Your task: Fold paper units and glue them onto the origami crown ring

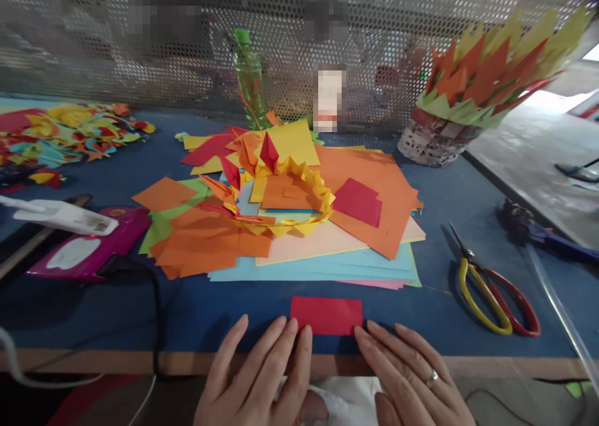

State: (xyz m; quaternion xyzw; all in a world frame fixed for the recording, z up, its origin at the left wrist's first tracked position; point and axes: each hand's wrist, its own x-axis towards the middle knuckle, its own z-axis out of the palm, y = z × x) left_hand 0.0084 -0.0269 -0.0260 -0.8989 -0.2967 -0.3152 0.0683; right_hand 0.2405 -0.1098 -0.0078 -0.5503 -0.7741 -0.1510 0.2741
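A red paper rectangle [326, 315] lies flat near the front edge of the blue tabletop. My left hand [262, 370] rests with fingers stretched out, its fingertips touching the paper's left end and lower edge. On the other side my right hand [407, 373], with a ring on one finger, lays its extended fingertips at the lower right corner. Beyond the rectangle is a stack of coloured paper sheets [309, 269]. On that stack sits a ring of folded yellow paper pieces [299, 226] with red and orange points on its left side.
Red-and-yellow-handled scissors [484, 295] lie at right. A paper-filled basket [433, 136] and a green bottle [249, 80] stand near the perforated metal screen [290, 14]. Small folded pieces [70, 130] are heaped at left, behind a magenta device [88, 248] with a black cable [156, 314].
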